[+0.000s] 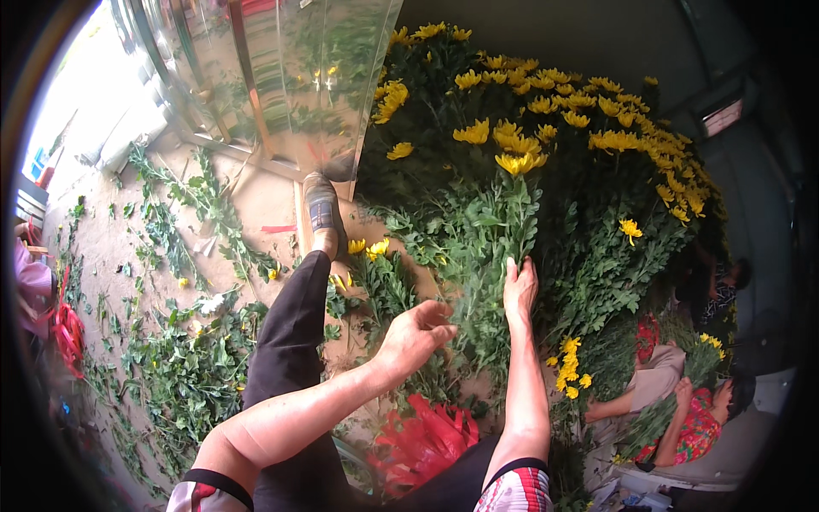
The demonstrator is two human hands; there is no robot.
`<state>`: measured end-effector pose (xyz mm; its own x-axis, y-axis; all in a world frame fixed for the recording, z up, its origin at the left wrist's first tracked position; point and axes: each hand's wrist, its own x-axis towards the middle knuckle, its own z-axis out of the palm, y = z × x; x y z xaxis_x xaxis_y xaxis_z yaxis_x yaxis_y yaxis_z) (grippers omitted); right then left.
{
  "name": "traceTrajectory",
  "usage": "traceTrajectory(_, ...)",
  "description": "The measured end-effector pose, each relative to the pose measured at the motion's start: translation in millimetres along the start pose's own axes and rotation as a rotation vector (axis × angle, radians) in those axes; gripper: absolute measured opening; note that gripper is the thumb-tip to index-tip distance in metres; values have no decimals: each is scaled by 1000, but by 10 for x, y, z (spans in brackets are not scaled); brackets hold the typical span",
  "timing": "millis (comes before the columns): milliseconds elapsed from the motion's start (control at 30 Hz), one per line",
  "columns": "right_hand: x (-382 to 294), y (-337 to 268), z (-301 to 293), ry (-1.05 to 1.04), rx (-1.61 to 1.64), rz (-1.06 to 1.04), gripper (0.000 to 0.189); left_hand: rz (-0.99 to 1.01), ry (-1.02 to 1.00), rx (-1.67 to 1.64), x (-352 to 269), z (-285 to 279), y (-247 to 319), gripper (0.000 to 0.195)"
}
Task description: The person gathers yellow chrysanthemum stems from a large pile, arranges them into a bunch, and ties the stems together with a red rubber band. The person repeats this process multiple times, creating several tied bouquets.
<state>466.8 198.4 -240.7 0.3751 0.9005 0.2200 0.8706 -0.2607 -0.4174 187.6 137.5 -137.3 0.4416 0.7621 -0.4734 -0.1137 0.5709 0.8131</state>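
Observation:
Upright in front of me stands a bunch of yellow chrysanthemums (519,164) with long leafy green stems. My right hand (521,288) grips its stems from the right side, well below the blooms. Left of the stems is my left hand (416,336), fingers bent and apart, with nothing visible in it. A bundle of red plastic strips (425,441) lies by my lap, below both hands. Several shorter yellow chrysanthemums (377,248) rest on the floor beyond my left hand, close to my outstretched foot (323,208).
A large heap of yellow chrysanthemums (576,105) fills the far right. A glass door (301,83) stands ahead. Cut stems and leaves (185,365) litter the floor at left. At right a person in a floral top (688,422) sits holding stems; other people are at both edges.

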Motion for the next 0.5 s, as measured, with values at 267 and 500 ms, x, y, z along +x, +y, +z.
traceTrajectory(267,-710,-18,-368,-374,555,87,43,0,144,50,266,20,-180,82)
traceTrajectory(500,-1107,-259,-595,-601,1094,305,50,29,-138,-205,314,8,28,85)
